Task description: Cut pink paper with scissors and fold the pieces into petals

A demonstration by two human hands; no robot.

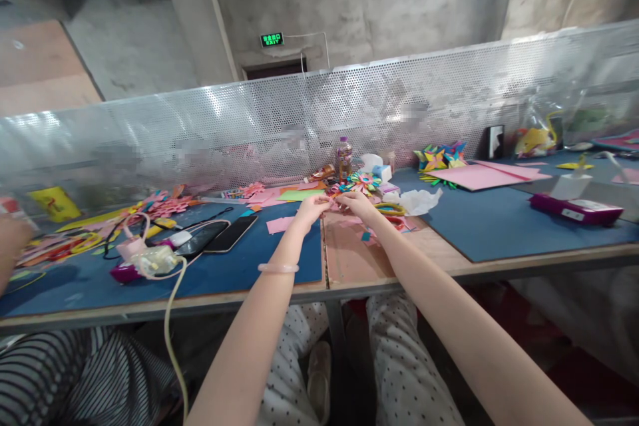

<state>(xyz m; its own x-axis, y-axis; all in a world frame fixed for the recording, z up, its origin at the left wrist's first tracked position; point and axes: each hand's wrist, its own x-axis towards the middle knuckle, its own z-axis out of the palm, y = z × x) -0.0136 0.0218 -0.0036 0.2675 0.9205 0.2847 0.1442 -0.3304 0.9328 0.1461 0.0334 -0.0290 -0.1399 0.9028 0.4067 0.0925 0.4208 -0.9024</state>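
Note:
Both my arms reach far out over the workbench. My left hand [310, 206] and my right hand [355, 203] meet at a small pink folded paper piece [333, 202], pinching it between the fingertips. A pale bangle sits on my left wrist. Just behind the hands lies a round multicoloured paper flower [363, 182]. A pink paper square [276, 225] lies on the blue mat [249, 259] left of my left hand. Small paper scraps lie on the bare brown board [349, 256] under my right forearm.
Two phones [219, 237] and a white charger with cable [154, 258] lie at left. A bottle [343, 158] stands by the perforated metal screen [319, 120]. Origami stars [439, 158], pink sheets [479, 176] and a purple box [576, 208] lie at right. Another person's hand [10, 236] shows at far left.

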